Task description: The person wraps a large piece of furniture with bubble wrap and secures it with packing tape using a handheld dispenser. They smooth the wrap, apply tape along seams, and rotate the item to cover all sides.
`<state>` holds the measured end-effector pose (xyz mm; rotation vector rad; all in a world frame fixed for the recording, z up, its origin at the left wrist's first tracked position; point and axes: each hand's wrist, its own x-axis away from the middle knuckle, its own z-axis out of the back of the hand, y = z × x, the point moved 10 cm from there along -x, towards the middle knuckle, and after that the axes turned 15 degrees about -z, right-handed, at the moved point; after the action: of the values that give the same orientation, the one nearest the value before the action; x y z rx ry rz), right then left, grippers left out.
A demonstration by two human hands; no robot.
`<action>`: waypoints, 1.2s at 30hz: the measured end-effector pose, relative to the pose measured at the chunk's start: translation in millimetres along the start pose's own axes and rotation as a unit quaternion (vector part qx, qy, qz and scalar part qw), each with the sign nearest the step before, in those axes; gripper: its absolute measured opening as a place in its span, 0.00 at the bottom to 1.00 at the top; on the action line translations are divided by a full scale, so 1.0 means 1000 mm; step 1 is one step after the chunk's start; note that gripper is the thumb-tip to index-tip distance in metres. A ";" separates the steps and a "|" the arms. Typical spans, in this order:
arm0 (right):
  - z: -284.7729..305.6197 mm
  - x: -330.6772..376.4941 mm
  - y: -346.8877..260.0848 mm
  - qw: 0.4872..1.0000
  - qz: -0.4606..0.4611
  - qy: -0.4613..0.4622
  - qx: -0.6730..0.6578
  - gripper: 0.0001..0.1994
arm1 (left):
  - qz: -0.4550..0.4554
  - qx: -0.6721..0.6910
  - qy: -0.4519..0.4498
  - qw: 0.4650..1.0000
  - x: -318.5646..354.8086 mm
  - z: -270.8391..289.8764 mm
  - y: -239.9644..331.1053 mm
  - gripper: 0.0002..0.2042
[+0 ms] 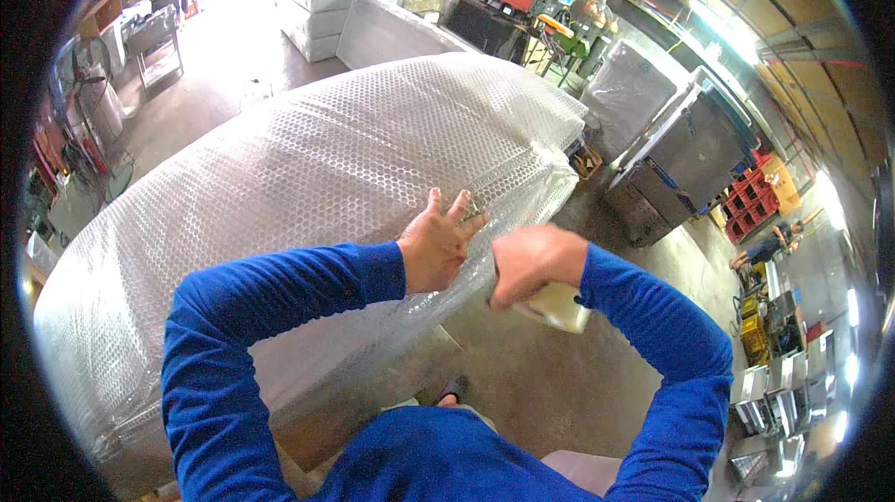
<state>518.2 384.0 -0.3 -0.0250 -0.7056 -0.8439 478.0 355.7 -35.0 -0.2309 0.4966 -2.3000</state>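
- Plainly, the left hand (434, 246) lies flat with its fingers (457, 208) spread on the bubble wrap (308, 166) that covers a large long object, pressing near its lower edge towards the right end.
- Just beside it, the right hand (531, 260) is curled shut around a roll of pale tape (557, 304), which hangs below the fist, close to the wrap's edge.
- My worry: if the spread hand lifts or slides, the loose wrap at the corner could slacken, and the tape would land on a crease rather than on a flat seam.
- The tape might also fold back on itself or stick to the fingers, as both hands work so near each other.
- Pressing too hard would burst bubbles; that is a guess, not something seen.
- Behind, more wrapped goods: white blocky bundles (322, 8) stacked at the top, and a grey film-covered box (626, 96) to the right.
- A steel cabinet (685, 162) stands on the concrete floor (559, 381); red crates (750, 199) sit stacked further right, with yellow ones (751, 330) lower down.
- No labels or signs are clear enough to describe.
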 end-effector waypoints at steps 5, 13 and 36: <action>0.008 0.061 0.028 0.976 0.033 0.122 -0.178 0.27 | 0.021 0.255 0.048 0.965 0.015 0.013 -0.047 0.20; 0.045 0.152 0.012 0.788 0.136 0.441 -0.407 0.43 | 0.215 0.810 0.159 0.522 0.088 0.036 -0.087 0.33; 0.056 0.143 -0.053 0.779 0.171 0.498 -0.340 0.43 | 0.222 0.831 0.328 0.391 0.150 0.030 -0.093 0.19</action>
<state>514.6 267.8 112.8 -0.3242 0.6259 -0.5947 322.6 299.4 33.7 1.5925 -1.3600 -1.1844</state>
